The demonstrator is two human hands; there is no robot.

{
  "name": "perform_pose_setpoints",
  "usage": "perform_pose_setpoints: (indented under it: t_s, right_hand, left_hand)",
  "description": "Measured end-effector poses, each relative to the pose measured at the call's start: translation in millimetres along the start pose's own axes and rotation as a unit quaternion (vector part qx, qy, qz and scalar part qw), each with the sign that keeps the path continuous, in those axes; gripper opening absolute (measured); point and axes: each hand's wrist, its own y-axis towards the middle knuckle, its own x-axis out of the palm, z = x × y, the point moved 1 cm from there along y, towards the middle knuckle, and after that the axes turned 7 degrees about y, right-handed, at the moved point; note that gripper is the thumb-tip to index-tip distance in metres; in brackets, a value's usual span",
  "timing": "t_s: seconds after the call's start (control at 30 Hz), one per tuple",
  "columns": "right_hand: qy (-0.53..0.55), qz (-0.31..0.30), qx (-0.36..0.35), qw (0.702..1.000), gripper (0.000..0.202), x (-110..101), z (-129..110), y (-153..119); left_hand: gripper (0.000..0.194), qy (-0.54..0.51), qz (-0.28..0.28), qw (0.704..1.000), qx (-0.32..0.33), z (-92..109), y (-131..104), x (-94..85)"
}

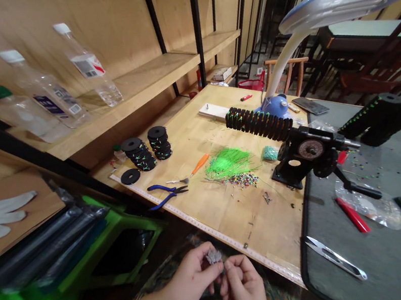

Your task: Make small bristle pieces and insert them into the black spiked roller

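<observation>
Over my lap, in front of the table's edge, my left hand (pixel 191 277) is closed around a small grey, ridged cluster (pixel 213 256); its exact kind is too small to make out. Close beside it, my right hand (pixel 244 285) has thumb and forefinger pinched together near the cluster's lower right side. Whatever those fingertips hold is hidden. Beyond my hands lie blue-handled pliers (pixel 165 195), a small brush (pixel 179 181) and an orange-handled pointed tool (pixel 200 165). Bright green strands (pixel 231 164) are heaped beside multicoloured beads (pixel 244 179).
A black hand-cranked device (pixel 302 154) carries a row of black discs (pixel 258 124). Stacked black spools (pixel 138 154) stand at the left. Thread snips (pixel 338 259) and a red tube (pixel 353 215) lie on the grey mat (pixel 345 297). A lamp (pixel 287 57) rises behind.
</observation>
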Motion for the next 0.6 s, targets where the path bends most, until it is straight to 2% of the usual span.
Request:
perform_pose_setpoints:
  t_s: [0.37, 0.6]
  right_hand:
    - [0.021, 0.000, 0.014, 1.000, 0.052, -4.1, 3.7, 2.7]
    - [0.041, -0.001, -0.014, 0.999, 0.046, -7.7, 4.7, 2.5]
  left_hand:
    - [0.031, 0.044, -0.006, 0.999, -0.003, 1.5, -2.3, 1.4]
    - [0.033, 0.042, -0.008, 0.999, -0.033, 0.9, -2.4, -0.8]
